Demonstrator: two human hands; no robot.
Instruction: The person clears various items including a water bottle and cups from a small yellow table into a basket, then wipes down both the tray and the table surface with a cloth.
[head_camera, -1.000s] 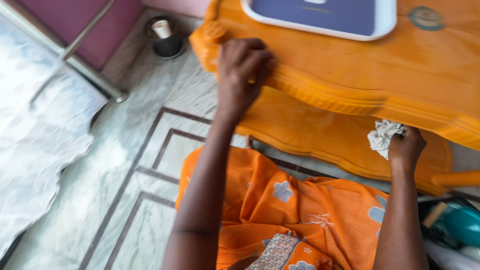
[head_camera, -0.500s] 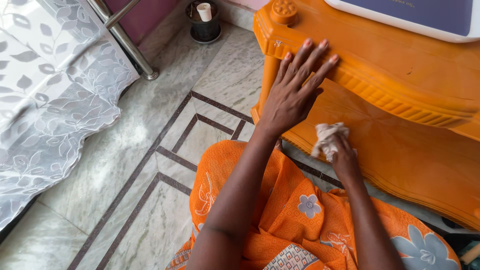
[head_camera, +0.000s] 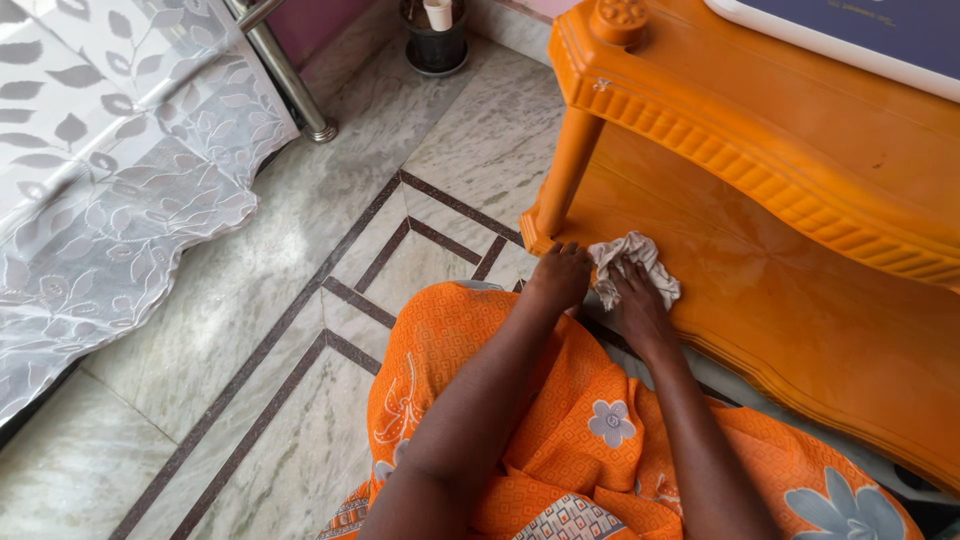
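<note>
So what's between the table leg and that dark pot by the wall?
Only bare marble floor between leg and pot, in the head view.

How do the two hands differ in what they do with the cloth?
The right hand lies on the cloth and presses it on the lower shelf; the left hand rests beside the cloth, at the shelf's corner. The right fingers are spread, the left ones curled. Both are low, near the table leg.

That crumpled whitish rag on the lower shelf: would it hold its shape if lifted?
Probably not. The rag lies bunched in soft folds under the right hand, so it looks floppy. It seems light, and likely slides easily over the glossy orange shelf.
</note>
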